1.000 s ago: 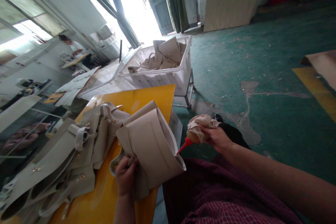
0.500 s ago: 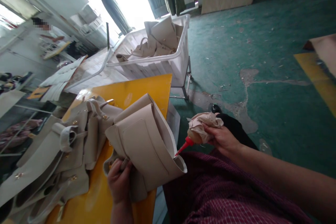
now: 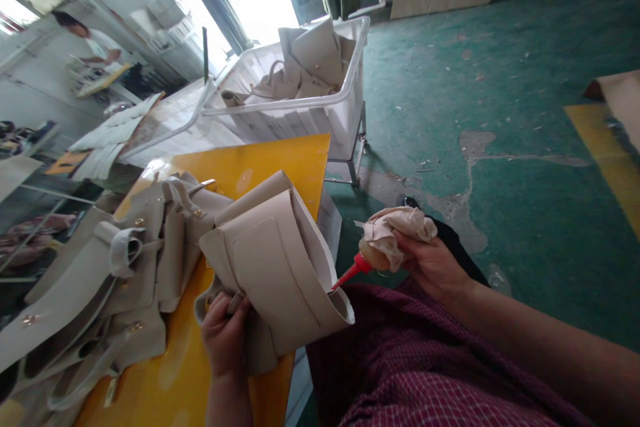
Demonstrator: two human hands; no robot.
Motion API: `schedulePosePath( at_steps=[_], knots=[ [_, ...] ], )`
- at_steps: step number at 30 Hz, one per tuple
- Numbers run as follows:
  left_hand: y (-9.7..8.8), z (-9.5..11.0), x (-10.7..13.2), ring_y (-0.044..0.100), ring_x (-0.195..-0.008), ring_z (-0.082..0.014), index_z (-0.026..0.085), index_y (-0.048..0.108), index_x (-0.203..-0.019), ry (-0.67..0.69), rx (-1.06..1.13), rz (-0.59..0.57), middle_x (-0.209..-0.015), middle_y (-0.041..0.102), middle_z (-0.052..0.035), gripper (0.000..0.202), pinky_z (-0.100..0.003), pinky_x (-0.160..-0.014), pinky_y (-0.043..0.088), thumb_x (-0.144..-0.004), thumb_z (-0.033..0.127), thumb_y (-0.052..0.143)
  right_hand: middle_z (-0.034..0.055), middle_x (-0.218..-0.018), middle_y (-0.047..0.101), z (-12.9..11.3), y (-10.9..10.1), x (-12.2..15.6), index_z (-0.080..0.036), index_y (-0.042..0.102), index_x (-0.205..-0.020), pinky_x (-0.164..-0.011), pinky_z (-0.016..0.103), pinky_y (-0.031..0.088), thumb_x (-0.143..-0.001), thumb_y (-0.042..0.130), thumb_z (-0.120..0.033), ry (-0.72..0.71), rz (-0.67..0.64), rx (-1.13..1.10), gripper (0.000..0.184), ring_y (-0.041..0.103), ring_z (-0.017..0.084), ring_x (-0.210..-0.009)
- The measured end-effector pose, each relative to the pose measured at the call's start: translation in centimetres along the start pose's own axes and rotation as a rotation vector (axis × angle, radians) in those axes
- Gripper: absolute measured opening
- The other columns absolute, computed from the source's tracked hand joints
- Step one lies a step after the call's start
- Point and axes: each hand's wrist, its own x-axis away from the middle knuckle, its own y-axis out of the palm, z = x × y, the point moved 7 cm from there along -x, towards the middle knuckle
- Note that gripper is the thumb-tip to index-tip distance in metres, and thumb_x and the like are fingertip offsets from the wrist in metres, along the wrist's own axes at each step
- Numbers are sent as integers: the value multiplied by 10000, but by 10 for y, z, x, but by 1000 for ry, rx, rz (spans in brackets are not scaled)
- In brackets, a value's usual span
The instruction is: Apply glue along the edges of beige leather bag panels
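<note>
A beige bag (image 3: 273, 260) lies tilted over the edge of the yellow table (image 3: 270, 159), its open rim turned to the right. My left hand (image 3: 226, 327) is closed on the bag's near left side, around a small strap-like part. My right hand (image 3: 430, 257) grips a glue bottle (image 3: 374, 256) with a red nozzle, and a crumpled pale cloth (image 3: 400, 223) is wrapped round it. The nozzle's tip is at the rim of the bag; whether it touches cannot be made out.
Several beige bags (image 3: 135, 260) with gold fittings are heaped on the table's left. Behind the table stands a white wheeled bin (image 3: 320, 117) holding more beige bags. Farther back at left, a person (image 3: 95, 43) works at a machine. The green floor (image 3: 425, 93) lies to the right.
The glue bottle and my right hand have shifted slightly right and up, the nozzle tip slightly left along the rim. My left hand keeps its hold on the bag. The view has moved slightly.
</note>
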Motion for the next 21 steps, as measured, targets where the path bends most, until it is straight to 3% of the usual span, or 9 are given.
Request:
schedulePosePath(
  at_steps=[10,17,21],
  knots=[
    [0,0,-2,446,-627,-159,216,554,-537,-27,4,-20,-605,476,25,420,-295,-590,348,-822,397,804,58,-996,761,-8,8,9,-236,808,-913,-680,315,579,-638,949,-433,-116,-77,40,366,666,251,-858],
    [0,-6,-2,436,-624,-155,215,552,-543,-40,10,-19,-615,464,26,438,-291,-583,348,-818,425,820,47,-1019,782,2,-6,7,-252,798,-914,-843,374,592,-677,942,-415,-210,-69,71,322,697,269,-928],
    [0,-8,-2,430,-626,-161,218,534,-540,-53,7,-19,-612,464,22,478,-293,-585,350,-813,486,820,44,-1015,780,0,-24,5,-256,768,-880,-871,408,590,-601,981,-423,-253,38,115,389,702,291,-943]
  ],
)
